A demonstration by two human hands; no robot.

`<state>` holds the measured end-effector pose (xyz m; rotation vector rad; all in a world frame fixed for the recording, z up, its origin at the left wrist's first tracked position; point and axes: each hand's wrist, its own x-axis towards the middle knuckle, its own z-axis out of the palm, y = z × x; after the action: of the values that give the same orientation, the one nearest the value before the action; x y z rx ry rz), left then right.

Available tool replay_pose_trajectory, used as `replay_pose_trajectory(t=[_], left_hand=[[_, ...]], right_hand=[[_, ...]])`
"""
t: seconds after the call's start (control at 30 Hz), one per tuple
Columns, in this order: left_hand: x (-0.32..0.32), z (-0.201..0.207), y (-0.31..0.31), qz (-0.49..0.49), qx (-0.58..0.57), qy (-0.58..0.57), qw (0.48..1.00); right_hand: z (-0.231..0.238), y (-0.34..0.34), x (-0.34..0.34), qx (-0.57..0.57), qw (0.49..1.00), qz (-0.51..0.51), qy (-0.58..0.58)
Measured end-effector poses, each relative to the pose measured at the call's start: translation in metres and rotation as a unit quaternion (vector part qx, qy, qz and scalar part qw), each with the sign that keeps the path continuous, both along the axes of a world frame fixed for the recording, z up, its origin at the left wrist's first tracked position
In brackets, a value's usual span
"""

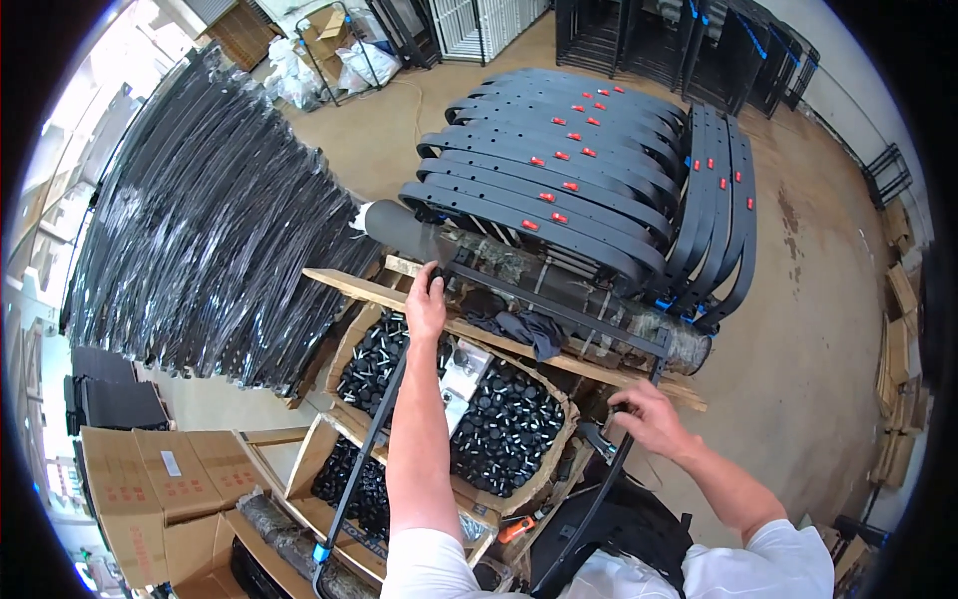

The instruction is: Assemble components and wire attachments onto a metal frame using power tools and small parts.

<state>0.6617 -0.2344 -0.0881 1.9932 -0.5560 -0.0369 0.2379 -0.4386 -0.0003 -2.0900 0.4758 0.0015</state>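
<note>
Dark metal makes up the long three-sided frame (371, 439) in front of the person, its two side bars running down toward the body and its crossbar spanning the far end, above the work boxes. At the far left corner, the person's left hand (427, 304) reaches up with fingers curled narrowly beside a dark bit of the frame; from where I stand, I cannot tell whether they grip something there or just rest on it. Over by the right side bar, the right hand (654, 419) has its fingertips pinched together on a small dark piece (616, 408). Between the side bars, under the left forearm, sits an open cardboard box (561, 461) full of black round-headed studs (509, 424), with pale packages (461, 374) down its middle. Nearer the body is a second box of similar dark pieces (351, 489), and an orange-handled tool (516, 529) lies close to it. Just past the crossbar, curved dark frames (559, 190) stand in a nested row, dotted with red bits. A dark crumpled cloth (529, 331) lies near a wooden plank (349, 290). Off to the left rises a tall stack wrapped in shiny film (215, 220), with brown cartons (140, 479) below it.
</note>
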Motion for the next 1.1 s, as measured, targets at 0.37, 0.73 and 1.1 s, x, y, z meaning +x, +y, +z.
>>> replay_pose_trajectory(t=[0.37, 0.73, 1.1], left_hand=[[0.007, -0.004, 0.007, 0.012, 0.083, -0.05, 0.995], [0.011, -0.013, 0.006, 0.009, 0.006, 0.064, 0.998], [0.009, -0.005, 0.003, 0.061, 0.073, 0.026, 0.995]], right_hand=[[0.005, -0.081, -0.019, -0.133, 0.982, -0.137, 0.009], [0.006, -0.07, -0.009, -0.249, 0.968, 0.026, -0.009], [0.019, -0.06, 0.019, -0.331, 0.931, 0.008, 0.155]])
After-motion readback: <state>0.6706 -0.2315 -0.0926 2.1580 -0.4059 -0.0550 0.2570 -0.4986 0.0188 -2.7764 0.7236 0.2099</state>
